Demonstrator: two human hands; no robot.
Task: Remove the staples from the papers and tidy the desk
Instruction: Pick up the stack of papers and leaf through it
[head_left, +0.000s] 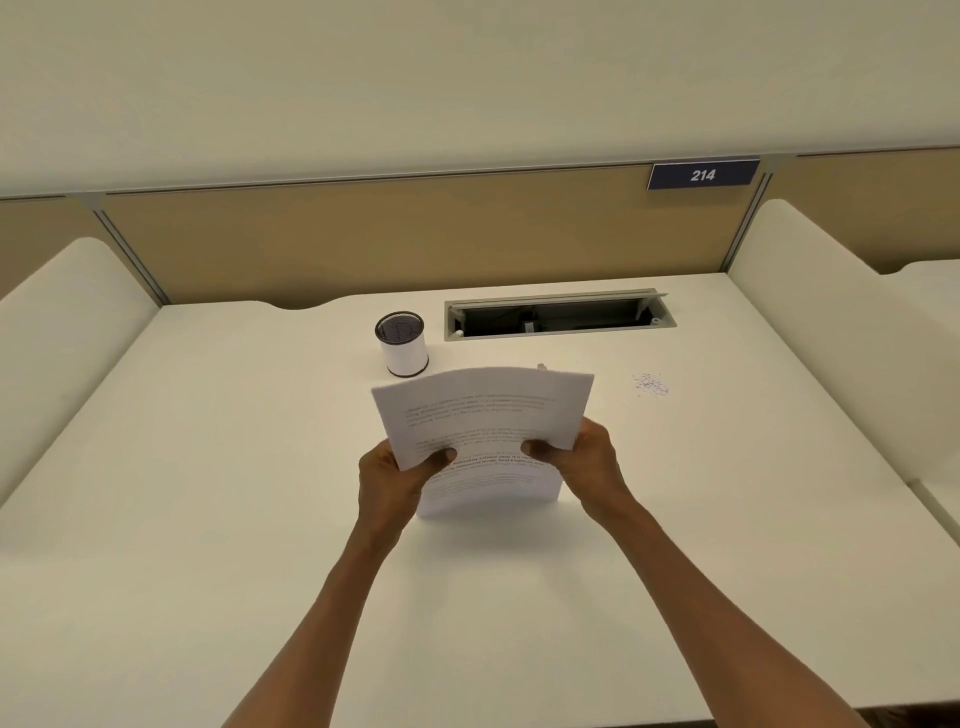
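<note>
**Papers squared up, staples heaped aside**

Papers (483, 431) stand upright on the desk (208, 467), the left hand (395, 480) and right hand (584, 452) each clamped on a side edge. Pulled staples (650, 385) lie well right; stapling looks done, clearing them into the pen cup (401, 343) probably remains.

Two bare forearms enter from the bottom edge, with no sleeve, cuff, watch or bracelet anywhere along their visible length. The left hand (396, 475) and the right hand (582, 457) are likewise ungloved and ringless (as far as the visible fingers show). The thumbs show short nails.
</note>
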